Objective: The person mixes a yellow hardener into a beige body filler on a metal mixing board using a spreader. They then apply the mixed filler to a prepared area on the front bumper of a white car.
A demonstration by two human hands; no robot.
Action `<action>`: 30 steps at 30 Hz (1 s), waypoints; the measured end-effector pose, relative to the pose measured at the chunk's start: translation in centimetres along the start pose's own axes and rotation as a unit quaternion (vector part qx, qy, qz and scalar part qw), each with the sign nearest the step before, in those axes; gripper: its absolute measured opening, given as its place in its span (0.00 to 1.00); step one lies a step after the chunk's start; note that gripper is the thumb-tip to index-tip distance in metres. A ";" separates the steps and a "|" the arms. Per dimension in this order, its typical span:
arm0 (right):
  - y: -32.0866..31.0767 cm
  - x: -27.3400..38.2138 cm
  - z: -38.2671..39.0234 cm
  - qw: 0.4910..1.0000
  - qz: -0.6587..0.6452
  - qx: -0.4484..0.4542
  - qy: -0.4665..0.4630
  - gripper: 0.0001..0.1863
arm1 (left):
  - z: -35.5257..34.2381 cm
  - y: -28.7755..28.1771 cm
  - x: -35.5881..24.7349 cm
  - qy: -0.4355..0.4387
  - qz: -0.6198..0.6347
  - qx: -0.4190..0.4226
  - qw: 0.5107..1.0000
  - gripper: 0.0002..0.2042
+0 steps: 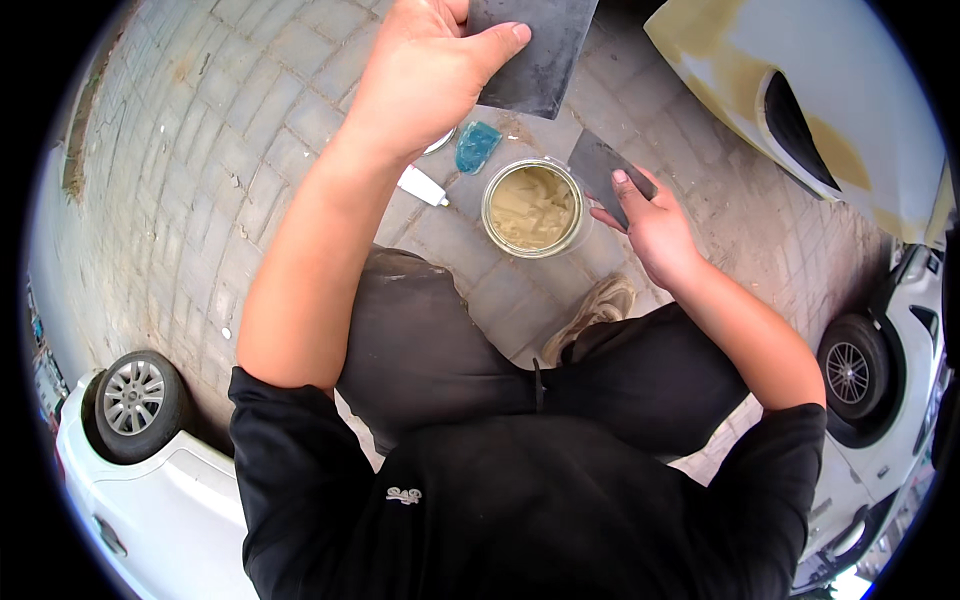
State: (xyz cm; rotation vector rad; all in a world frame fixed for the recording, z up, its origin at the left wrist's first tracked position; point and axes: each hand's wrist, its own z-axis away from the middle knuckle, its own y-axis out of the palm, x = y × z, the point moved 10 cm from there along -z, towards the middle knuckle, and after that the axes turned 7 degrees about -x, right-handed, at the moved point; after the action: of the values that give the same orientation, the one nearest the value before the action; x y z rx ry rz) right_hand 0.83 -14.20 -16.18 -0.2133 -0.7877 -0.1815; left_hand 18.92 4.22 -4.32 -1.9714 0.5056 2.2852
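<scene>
At the far left stands a white car [150, 470] with a silver alloy wheel, parked on grey paving bricks [200, 130] that run under everything else. The left hand [425, 75] is raised high in the view, its fingers curled under and its thumb pressed flat across the face of a broad dark grey flat board [540, 50], so the board is pinched firmly near its lower left corner. Below that hand, on the bricks, lie a small white squeeze tube [422, 186] and a crumpled blue plastic wrapper [476, 146], both just beside an open round tin of beige body filler paste [532, 208], which sits on the ground between the two hands. The right hand [655, 225] grips a smaller dark grey flat spreader blade [600, 165], thumb on top and fingers closed beneath, its free edge tilted near the tin's right rim (whether it touches the rim I cannot tell).

The step in hand looks like scooping filler onto the board. To do it well, I would judge that the blade should enter the paste at a shallow angle and lift a modest load, and the board should come down close over the tin so nothing drips on the dark trousers [440, 340] or the tan shoe [597, 308]. Further right hangs a white car body panel [800, 80] with yellowish sanded patches, and a second white car [880, 400] stands at the far right.
</scene>
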 end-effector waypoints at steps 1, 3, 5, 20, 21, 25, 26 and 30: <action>0.2 -0.8 0.1 1.000 -0.004 -0.011 0.003 0.20 | -0.3 0.3 0.4 0.001 0.039 0.001 0.999 0.46; 0.5 -2.2 1.0 0.999 -0.012 -0.032 0.007 0.21 | -0.8 1.4 0.9 -0.016 0.083 0.023 0.996 0.33; 0.7 -3.2 1.4 0.997 -0.043 -0.047 -0.035 0.22 | -1.5 2.1 1.3 -0.037 0.094 0.035 0.994 0.24; 12.6 -11.8 -8.2 0.732 0.669 0.051 -0.117 0.27 | -1.2 0.7 -0.1 -0.048 0.017 -0.001 0.999 0.09; 12.7 -11.7 -8.7 0.729 0.674 0.037 -0.116 0.26 | -1.2 0.6 -0.1 -0.045 0.011 -0.002 0.999 0.09; 12.1 -12.8 -10.9 0.726 0.680 0.008 -0.103 0.25 | -0.8 0.3 -1.0 -0.013 -0.001 0.013 1.000 0.09; 11.9 -13.3 -11.2 0.739 0.665 -0.012 -0.109 0.25 | -0.8 0.4 -1.4 0.000 0.000 0.022 1.000 0.09; 11.6 -14.2 -11.7 0.767 0.634 -0.028 -0.098 0.24 | -1.0 0.3 -0.4 -0.033 -0.017 -0.002 0.999 0.09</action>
State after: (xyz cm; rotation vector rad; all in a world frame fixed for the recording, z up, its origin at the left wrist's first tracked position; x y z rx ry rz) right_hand 1.77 -4.88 -35.85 -0.7891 -0.6966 1.1312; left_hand 19.87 3.70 -3.95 -1.8844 0.4588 2.3244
